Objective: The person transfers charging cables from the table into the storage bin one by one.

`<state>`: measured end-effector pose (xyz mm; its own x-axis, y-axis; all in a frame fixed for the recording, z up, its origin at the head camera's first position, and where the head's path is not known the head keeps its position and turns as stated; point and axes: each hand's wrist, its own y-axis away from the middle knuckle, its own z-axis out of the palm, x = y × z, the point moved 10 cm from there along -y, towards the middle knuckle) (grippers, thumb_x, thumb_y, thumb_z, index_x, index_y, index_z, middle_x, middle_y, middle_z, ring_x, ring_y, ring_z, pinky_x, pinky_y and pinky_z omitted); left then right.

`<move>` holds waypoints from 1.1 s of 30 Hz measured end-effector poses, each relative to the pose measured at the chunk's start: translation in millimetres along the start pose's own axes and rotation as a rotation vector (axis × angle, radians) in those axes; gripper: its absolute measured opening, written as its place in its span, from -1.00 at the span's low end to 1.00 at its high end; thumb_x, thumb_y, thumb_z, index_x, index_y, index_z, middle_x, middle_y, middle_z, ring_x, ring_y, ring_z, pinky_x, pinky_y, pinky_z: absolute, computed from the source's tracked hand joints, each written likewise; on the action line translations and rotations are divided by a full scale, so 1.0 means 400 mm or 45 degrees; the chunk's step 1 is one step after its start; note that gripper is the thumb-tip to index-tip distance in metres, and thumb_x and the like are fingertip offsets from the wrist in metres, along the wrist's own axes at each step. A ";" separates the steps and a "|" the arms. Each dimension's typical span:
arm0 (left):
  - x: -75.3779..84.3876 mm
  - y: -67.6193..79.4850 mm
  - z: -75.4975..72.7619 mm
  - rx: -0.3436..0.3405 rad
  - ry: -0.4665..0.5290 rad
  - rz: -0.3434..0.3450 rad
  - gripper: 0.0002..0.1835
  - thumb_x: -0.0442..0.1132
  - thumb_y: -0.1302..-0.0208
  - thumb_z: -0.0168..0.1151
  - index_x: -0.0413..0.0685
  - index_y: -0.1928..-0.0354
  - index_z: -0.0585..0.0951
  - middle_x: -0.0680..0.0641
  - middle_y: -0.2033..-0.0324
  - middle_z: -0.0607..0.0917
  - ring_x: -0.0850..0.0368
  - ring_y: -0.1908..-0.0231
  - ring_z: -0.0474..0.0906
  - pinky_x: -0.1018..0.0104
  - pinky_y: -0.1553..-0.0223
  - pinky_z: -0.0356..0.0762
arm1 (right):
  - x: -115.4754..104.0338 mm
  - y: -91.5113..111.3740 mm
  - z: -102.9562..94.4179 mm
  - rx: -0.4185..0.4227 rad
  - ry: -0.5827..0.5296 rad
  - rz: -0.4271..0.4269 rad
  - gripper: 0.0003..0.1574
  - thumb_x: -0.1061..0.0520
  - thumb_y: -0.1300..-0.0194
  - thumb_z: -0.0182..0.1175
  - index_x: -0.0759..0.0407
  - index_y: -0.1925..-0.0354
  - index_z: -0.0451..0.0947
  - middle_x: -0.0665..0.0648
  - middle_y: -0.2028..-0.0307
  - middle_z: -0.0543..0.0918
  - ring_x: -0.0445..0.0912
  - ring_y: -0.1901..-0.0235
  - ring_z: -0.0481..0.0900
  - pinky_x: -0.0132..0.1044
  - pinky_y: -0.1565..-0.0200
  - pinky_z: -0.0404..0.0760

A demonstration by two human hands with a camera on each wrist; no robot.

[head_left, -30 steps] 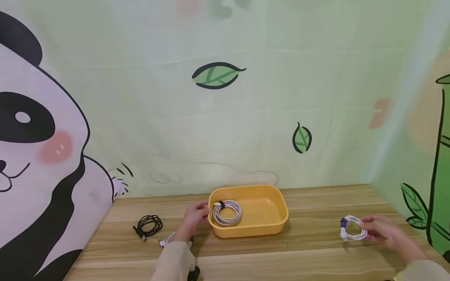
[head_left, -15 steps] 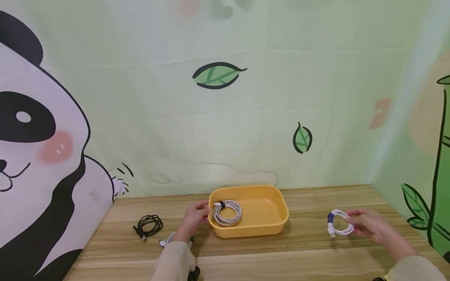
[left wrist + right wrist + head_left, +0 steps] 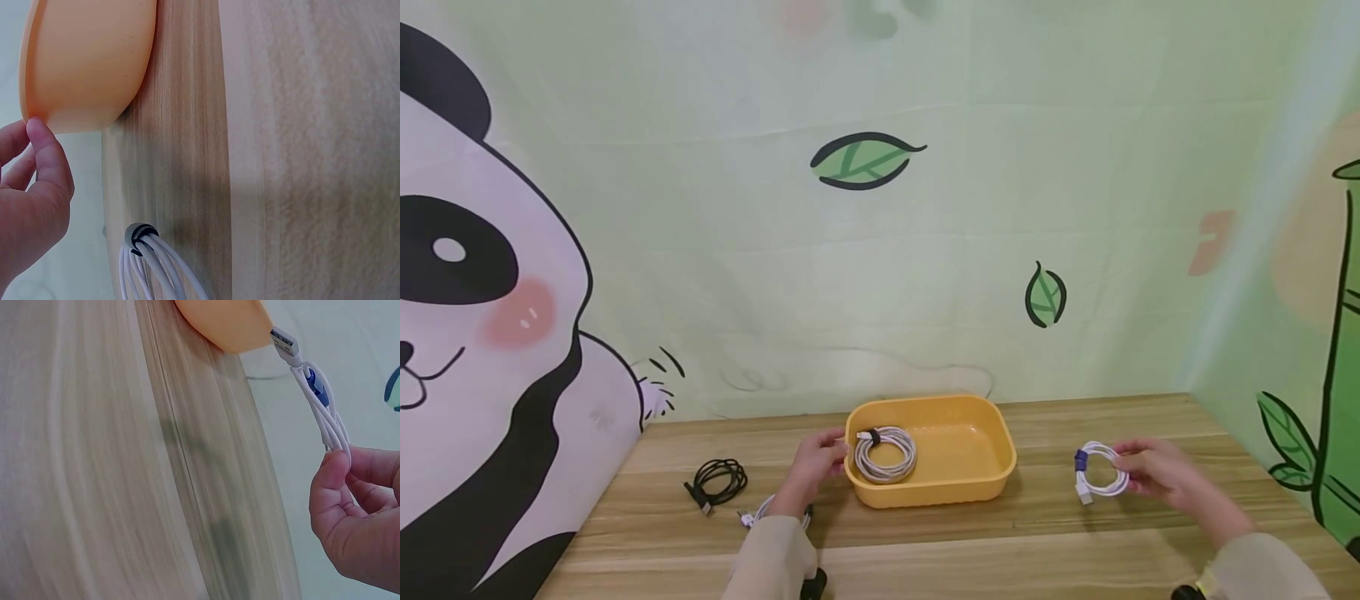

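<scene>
My right hand (image 3: 1157,475) pinches a coiled white USB cable (image 3: 1101,471) between thumb and fingers, above the table at right. A blue strap (image 3: 317,387) binds the coil, and its USB plug (image 3: 285,344) points toward the bin in the right wrist view. At the left end of the yellow bin (image 3: 932,493), my left hand (image 3: 815,467) pinches the rim, thumb on the outer wall (image 3: 87,69). Inside the bin, at its left side, lies a grey-white coiled cable (image 3: 904,468) with a black tie.
A black coiled USB cable (image 3: 718,482) lies on the wooden table (image 3: 1045,567) at left. Another white cable (image 3: 162,262) with a grey-black strap lies by my left forearm, partly hidden in the head view. A printed backdrop (image 3: 925,275) stands behind the table.
My right hand has carried the white USB cable leftward, closer to the bin and slightly up in the head view. The left hand and the bin stay where they were.
</scene>
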<state>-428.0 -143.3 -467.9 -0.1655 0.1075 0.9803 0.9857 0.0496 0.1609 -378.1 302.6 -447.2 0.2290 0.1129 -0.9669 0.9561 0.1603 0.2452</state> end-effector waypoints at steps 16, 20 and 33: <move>-0.006 -0.002 -0.002 0.009 -0.005 -0.021 -0.60 -0.42 -0.18 0.02 -0.32 -0.10 0.39 -0.16 0.25 0.51 0.23 0.47 0.43 0.46 0.46 0.50 | -0.042 -0.028 0.066 0.001 0.014 -0.044 -0.81 0.33 -0.15 0.04 0.30 0.20 0.36 -0.02 0.50 0.48 -0.23 0.54 0.45 -0.44 0.46 0.52; -0.005 -0.001 -0.003 0.011 -0.005 -0.025 -0.60 -0.42 -0.18 0.02 -0.32 -0.10 0.39 -0.14 0.25 0.51 0.23 0.48 0.42 0.45 0.46 0.49 | -0.055 -0.035 0.081 0.006 -0.026 -0.058 -0.85 0.34 -0.14 0.04 0.24 0.25 0.39 -0.03 0.53 0.49 -0.25 0.56 0.46 -0.47 0.49 0.51; -0.003 -0.003 -0.001 0.005 0.016 0.011 -0.61 -0.45 -0.17 0.01 -0.36 -0.08 0.39 -0.18 0.26 0.50 0.24 0.50 0.42 0.48 0.49 0.47 | -0.078 -0.054 0.122 0.049 -0.053 -0.063 -0.83 0.32 -0.14 0.08 0.25 0.23 0.38 -0.01 0.51 0.49 -0.23 0.54 0.46 -0.45 0.46 0.52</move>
<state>-429.2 -143.7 -469.1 -0.1566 0.0955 0.9830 0.9870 0.0529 0.1520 -397.1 247.8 -425.9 0.1881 0.0649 -0.9800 0.9726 0.1267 0.1950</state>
